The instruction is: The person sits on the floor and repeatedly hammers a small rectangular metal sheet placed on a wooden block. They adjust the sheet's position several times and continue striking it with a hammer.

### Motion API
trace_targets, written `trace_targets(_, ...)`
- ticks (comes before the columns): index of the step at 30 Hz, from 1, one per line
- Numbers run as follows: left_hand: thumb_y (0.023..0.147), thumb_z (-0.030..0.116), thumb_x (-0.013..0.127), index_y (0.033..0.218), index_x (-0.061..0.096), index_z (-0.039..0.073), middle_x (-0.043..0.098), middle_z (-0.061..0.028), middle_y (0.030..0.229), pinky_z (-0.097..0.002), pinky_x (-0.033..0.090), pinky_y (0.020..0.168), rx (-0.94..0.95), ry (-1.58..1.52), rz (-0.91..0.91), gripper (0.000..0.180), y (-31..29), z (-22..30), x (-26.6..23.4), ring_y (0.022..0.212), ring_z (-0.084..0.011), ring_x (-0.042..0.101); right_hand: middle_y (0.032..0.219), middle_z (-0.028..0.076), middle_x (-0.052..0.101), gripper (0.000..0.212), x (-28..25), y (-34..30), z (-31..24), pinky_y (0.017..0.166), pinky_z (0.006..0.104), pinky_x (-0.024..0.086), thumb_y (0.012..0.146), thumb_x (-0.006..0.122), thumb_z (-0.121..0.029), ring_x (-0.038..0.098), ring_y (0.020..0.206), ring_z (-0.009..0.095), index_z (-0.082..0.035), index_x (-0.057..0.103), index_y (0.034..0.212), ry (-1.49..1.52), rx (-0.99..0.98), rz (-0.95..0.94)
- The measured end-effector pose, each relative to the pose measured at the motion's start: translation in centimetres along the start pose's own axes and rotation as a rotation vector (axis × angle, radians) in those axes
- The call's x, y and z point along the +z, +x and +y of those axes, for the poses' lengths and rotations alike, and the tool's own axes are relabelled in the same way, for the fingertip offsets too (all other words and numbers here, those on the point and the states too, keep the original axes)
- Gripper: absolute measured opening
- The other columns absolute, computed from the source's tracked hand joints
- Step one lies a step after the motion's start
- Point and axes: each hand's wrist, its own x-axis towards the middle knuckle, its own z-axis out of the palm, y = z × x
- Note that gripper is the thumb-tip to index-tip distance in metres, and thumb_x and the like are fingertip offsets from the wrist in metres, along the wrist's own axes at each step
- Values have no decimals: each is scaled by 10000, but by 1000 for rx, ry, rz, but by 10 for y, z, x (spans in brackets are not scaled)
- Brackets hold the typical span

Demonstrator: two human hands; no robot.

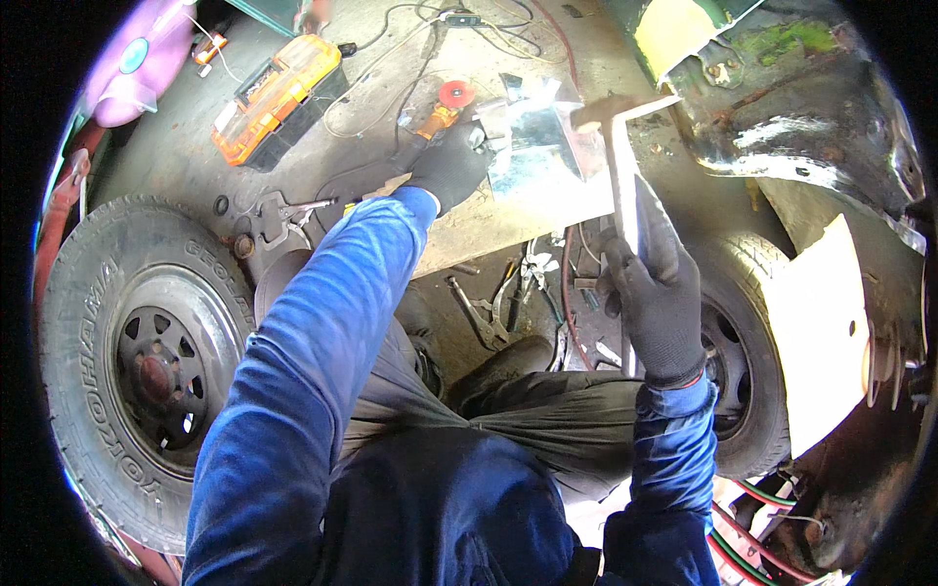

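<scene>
My right hand (657,308), in a dark grey glove, is closed around the shaft of a hammer (622,161). The hammer is upright in the picture, its head beyond my hand, with one blunt side and one pointed side. My left hand (451,168), also gloved, is closed at the left edge of a shiny piece of sheet metal (532,161). A small silvery bit shows at its fingertips, but what it grips is hidden. The metal lies on a flat board (459,237). Just beyond my left hand is an orange angle grinder (437,122) with a red disc (456,95).
Tyred wheels lie on my left (156,381) and right (728,361). An orange and black toolbox (278,103) stands at the far left. Locking pliers (479,313) and other tools lie before my legs. Cables (391,78) cross the floor; a vehicle panel (782,107) juts in at right.
</scene>
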Motion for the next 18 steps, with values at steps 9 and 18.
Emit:
trace_targets(9, 1019, 371, 625, 1277, 710, 75, 761, -257, 1133, -546, 563, 949, -1, 65, -74, 402, 16, 0, 11, 1109, -460, 720, 1306, 214, 719, 516, -6, 11, -31, 935, 335, 558, 1087, 569, -57, 685, 1134, 175, -24, 519, 1600, -482, -116, 4)
trace_targets(18, 989, 310, 655, 1191, 707, 58, 755, -257, 1108, -552, 558, 937, 53, 95, -26, 328, 8, 16, 7, 1063, -463, 719, 1030, 121, 704, 538, -2, 42, -45, 760, 308, 550, 1075, 591, -58, 651, 856, 186, -90, 532, 1609, -623, -349, -15)
